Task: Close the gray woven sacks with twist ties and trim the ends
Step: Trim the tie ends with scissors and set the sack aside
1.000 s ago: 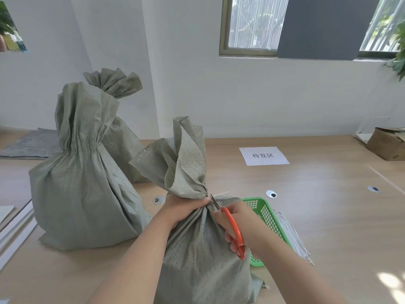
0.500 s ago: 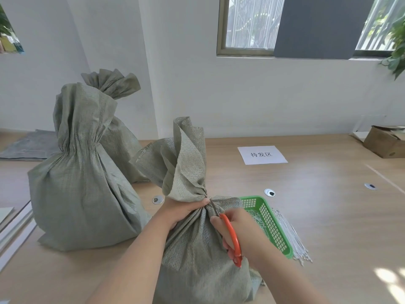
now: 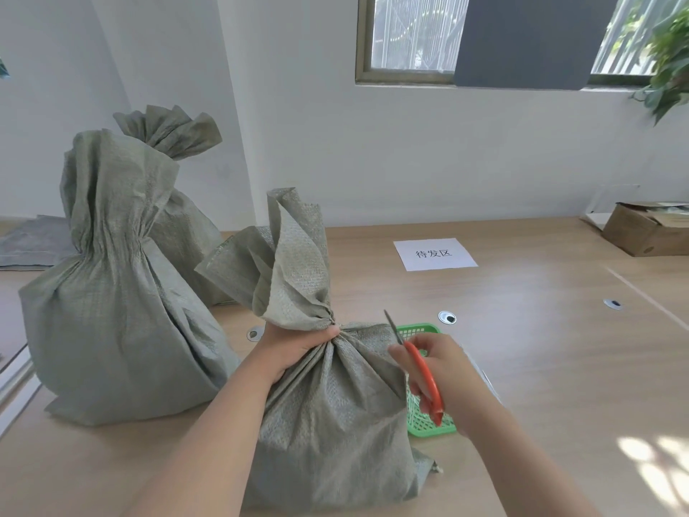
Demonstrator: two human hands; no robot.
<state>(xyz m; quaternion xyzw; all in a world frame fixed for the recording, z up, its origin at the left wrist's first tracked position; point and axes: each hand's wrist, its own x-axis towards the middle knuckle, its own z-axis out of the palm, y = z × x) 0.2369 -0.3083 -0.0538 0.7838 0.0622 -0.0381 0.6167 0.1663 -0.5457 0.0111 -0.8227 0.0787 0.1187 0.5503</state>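
A gray woven sack stands in front of me on the wooden table, its mouth gathered into a neck with the flap sticking up. My left hand is clamped around that neck. My right hand holds orange-handled scissors, blades shut and pointing up, a short way right of the neck. The twist tie on the neck is hidden by my fingers. Two more gathered sacks, the nearer sack and the farther sack, stand at the left.
A green plastic basket sits behind my right hand, mostly hidden. A white paper label lies mid-table. A cardboard box is at the far right, flat gray material at the far left. A white wall runs behind.
My right hand has drawn the scissors away from the sack's neck, rightward and up, so the blades now stand free of it. My left hand keeps its grip on the neck.
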